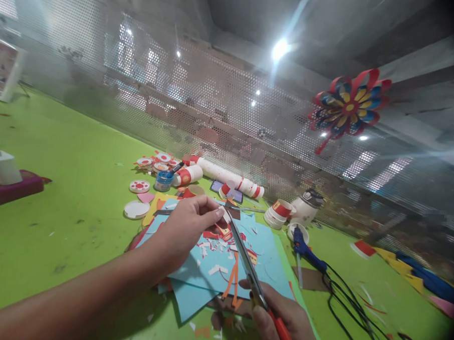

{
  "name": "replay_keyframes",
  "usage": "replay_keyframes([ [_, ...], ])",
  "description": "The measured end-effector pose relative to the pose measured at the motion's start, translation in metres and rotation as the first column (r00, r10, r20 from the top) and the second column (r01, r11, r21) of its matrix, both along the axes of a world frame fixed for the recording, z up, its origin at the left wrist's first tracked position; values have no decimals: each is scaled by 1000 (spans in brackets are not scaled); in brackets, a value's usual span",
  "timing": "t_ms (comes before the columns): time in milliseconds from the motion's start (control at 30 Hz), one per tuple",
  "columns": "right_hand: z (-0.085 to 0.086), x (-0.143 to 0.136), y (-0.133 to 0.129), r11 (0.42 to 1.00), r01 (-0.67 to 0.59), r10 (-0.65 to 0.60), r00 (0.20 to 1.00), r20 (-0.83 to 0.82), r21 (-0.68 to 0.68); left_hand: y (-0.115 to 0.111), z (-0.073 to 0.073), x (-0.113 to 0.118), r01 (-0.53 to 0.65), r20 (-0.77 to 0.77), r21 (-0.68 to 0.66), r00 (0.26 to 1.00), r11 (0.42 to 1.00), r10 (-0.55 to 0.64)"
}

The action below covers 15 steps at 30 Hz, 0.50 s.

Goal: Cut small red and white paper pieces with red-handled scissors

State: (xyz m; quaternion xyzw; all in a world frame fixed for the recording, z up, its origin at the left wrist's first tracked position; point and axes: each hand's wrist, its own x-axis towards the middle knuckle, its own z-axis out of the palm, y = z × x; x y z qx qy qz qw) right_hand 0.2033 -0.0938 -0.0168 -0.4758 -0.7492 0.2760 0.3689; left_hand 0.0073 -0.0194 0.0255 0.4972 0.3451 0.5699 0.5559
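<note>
My left hand [189,223] pinches a small piece of white paper [225,215] between thumb and fingers. Around the red handle of a pair of long-bladed scissors [245,258] my right hand [280,317] is closed. The scissor tips point up and to the left, right at the edge of the white piece; whether they touch it I cannot tell. Beneath both hands lie sheets of light blue paper [272,257], strewn with red and white paper scraps [223,247] and thin orange strips [233,278].
A blue glue gun [308,251] with a looped black cord lies at right. Paper cups [278,212], a long white tube [227,175], a blue paint jar [164,180] and round decorated lids [139,186] stand behind the paper. A paper flower [350,106] hangs upper right, before the perforated panel.
</note>
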Motion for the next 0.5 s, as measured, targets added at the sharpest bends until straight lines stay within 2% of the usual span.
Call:
replay_keyframes([
  [67,-2,1,1,1000,-7,7,1000,-21,-7,0,0,-1,2,3,8,1000,1000,-2],
  [267,-2,8,4,994,106,-105,992,67,-5,2,0,-4,4,-16,4,1000,1000,-4],
  [400,-3,10,4,998,63,-62,997,43,-29,6,1,-8,-6,-26,16,1000,1000,6],
  [500,-9,12,3,1000,5,-5,999,40,4,9,4,-12,12,-19,26,1000,1000,-11],
])
